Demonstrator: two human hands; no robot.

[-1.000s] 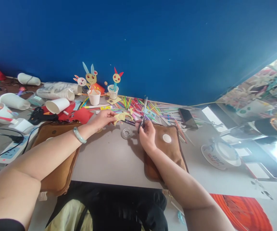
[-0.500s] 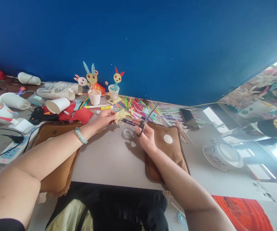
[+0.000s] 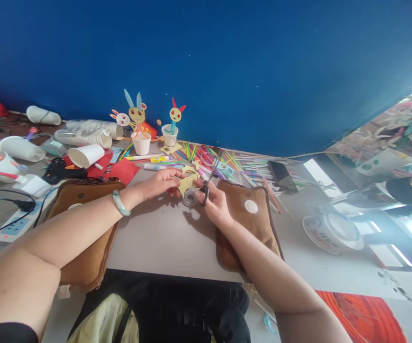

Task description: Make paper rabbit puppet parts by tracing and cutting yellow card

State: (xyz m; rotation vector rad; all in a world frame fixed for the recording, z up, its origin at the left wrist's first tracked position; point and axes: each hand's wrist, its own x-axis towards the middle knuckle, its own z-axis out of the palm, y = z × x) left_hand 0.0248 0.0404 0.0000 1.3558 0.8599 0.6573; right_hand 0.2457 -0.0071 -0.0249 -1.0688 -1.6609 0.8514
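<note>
My left hand (image 3: 163, 183), with a pale bangle at its wrist, pinches a piece of yellow paper (image 3: 185, 187) by its left edge. Curved cut-outs show along the paper's upper side. In my right hand (image 3: 213, 202) are scissors (image 3: 213, 174), their dark handles in the fingers and their blades pointing up and away from the paper. The right fingertips touch or nearly touch the paper's right edge; I cannot tell which. Just beneath the paper, a clear round tape roll (image 3: 189, 197) lies on the table, partly covered.
Brown cushions (image 3: 251, 228) lie under both forearms. Coloured sticks (image 3: 243, 166) are scattered along the blue wall. Paper cups (image 3: 86, 156) and cup figures (image 3: 140, 143) stand or lie at the back left. A phone (image 3: 283, 176) and a lidded bowl (image 3: 331, 231) are at the right.
The yellow paper has shifted right and down, now over part of the tape roll. My right hand has turned the scissors more upright, and its fingers have come to the paper's edge.
</note>
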